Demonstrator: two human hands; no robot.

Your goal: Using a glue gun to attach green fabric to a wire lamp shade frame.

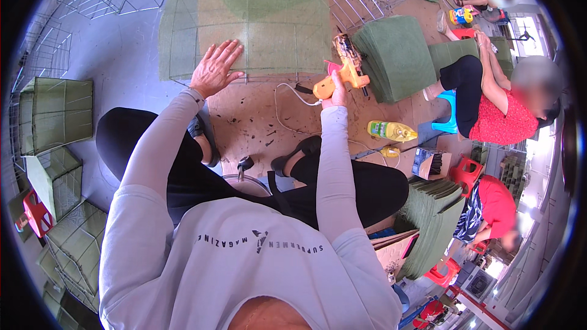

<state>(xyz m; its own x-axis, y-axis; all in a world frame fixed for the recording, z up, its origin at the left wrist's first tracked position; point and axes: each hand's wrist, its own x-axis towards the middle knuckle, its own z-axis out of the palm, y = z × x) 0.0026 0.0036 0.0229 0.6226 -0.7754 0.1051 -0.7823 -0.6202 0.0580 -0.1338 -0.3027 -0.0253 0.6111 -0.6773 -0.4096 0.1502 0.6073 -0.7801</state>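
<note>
In the grip of the right hand [337, 95], closed around its handle, is an orange plastic glue gun [351, 76] with a blackened front end pointing away from the wearer. The left hand [215, 68], well apart from it, lies flat with fingers spread on the near edge of a large green fabric sheet [257, 9]. A thin metal wire grid [246, 43] shows across that sheet; whether over or under, I cannot tell. A slim white cord [276, 102] loops between the hands, nearer the right. Just right of the gun sits a thick stack of green fabric sheets [394, 58]. Nearer the wearer than the right hand, and to its right, lies a yellow plastic bottle [392, 131]. Farther right, a person in a red top [496, 117] sits.
</note>
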